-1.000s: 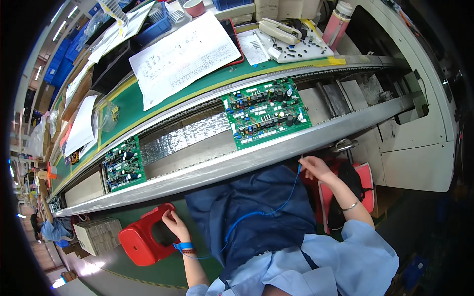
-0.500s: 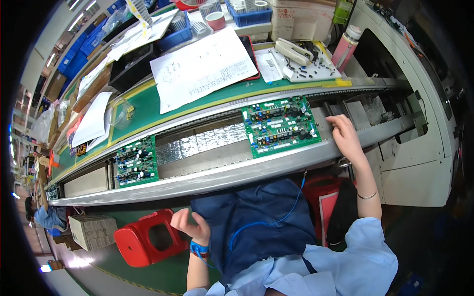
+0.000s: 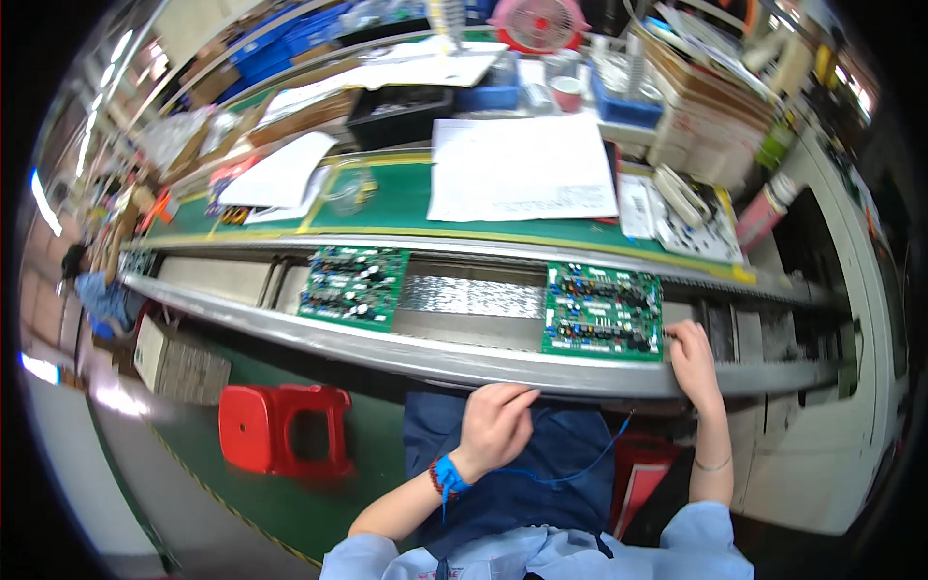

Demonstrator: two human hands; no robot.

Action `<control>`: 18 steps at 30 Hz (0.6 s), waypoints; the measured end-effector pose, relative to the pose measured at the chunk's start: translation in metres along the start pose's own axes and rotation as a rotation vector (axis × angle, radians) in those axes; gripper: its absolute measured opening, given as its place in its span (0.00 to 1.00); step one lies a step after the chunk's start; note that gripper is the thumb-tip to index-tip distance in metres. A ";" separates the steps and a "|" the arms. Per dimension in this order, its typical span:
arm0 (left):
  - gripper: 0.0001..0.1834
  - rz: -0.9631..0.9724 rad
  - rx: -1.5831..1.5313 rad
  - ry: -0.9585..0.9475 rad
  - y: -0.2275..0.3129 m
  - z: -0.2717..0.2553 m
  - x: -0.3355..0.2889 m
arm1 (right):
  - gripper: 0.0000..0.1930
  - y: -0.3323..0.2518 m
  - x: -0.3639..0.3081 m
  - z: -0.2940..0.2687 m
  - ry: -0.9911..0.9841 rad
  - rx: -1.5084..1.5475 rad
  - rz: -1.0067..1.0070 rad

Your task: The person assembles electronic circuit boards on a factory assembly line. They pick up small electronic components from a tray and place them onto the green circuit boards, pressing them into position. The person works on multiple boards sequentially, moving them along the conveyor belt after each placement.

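Two green circuit boards loaded with components lie on the conveyor between its metal rails. My right hand point(image 3: 693, 362) is at the front rail, its fingers apart and loosely bent, the fingertips at the right edge of the nearer-right circuit board point(image 3: 604, 311). Nothing shows in its grasp. My left hand point(image 3: 496, 428) is just in front of the front rail point(image 3: 454, 362), fingers curled together with nothing visible in them. A blue wrist strap point(image 3: 449, 476) is around that wrist. Farther left, the other circuit board point(image 3: 354, 286) stands apart from both hands.
Behind the conveyor, a green bench holds paper sheets point(image 3: 522, 169), a black bin point(image 3: 398, 118), a stapler point(image 3: 681, 196) and a pink bottle point(image 3: 766, 213). A pink fan point(image 3: 537, 21) stands at the back. A red stool point(image 3: 253, 428) is at left, a white machine point(image 3: 793, 464) at right.
The view has swung, shifting the scene rightward. My left hand has risen from near the stool to the front rail, its fingers closing. My right hand has come up to the board's edge.
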State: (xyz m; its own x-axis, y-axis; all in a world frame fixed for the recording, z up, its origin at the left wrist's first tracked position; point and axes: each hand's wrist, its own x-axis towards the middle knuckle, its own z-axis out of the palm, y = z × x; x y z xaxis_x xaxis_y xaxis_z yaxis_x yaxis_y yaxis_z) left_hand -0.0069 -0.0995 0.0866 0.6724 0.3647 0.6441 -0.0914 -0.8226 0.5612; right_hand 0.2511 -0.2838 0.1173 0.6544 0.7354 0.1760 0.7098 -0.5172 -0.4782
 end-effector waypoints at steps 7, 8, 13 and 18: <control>0.27 -0.098 0.149 -0.150 0.010 -0.006 0.047 | 0.12 -0.048 0.008 0.011 -0.118 0.036 -0.046; 0.28 -0.103 0.165 -0.153 0.010 -0.007 0.050 | 0.12 -0.055 0.011 0.012 -0.141 0.049 -0.046; 0.31 -0.208 0.331 -0.221 -0.002 -0.010 0.059 | 0.13 -0.073 0.023 0.028 -0.142 0.095 -0.132; 0.30 -0.231 0.395 -0.220 -0.012 -0.016 0.057 | 0.13 -0.083 0.027 0.032 -0.183 0.112 -0.142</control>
State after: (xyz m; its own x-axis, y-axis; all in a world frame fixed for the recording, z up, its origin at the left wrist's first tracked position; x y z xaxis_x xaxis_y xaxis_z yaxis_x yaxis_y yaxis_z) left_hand 0.0211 -0.0617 0.1252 0.7847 0.4913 0.3781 0.3344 -0.8490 0.4092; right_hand 0.2012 -0.2071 0.1345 0.4846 0.8696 0.0949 0.7514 -0.3584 -0.5540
